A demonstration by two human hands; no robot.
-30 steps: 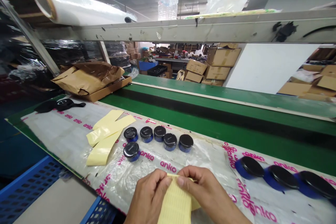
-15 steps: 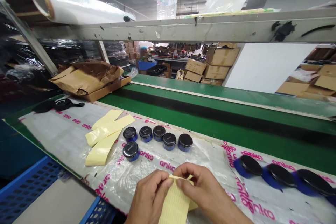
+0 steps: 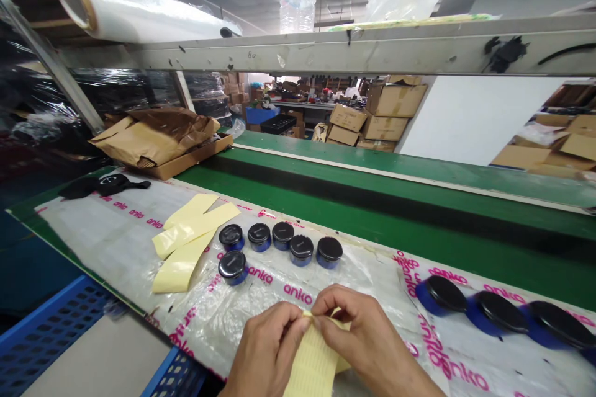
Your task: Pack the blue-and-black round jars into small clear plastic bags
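Both hands meet at the top edge of a yellow sticker sheet [image 3: 311,363] near the table's front. My left hand [image 3: 267,344] pinches its upper left corner, fingers closed. At the upper right, my right hand [image 3: 356,332] grips the same sheet between thumb and fingers; whether a single sticker is between the fingertips is hidden. Beyond them several round jars with black lids and blue bodies stand upright, one of them the nearest jar [image 3: 233,267]. More yellow backing strips [image 3: 179,270] lie to the left of the jars.
Plastic film [image 3: 125,248] printed with pink letters covers the table. To the right stands a row of larger-looking jars [image 3: 496,311]. Behind runs a green conveyor belt [image 3: 372,198]. A cardboard tray [image 3: 190,158] with brown paper sits back left, a blue crate [image 3: 41,341] below left.
The hands stay almost in place, with the fingers shifting slightly at the sheet's top edge. The jars and strips have not moved.
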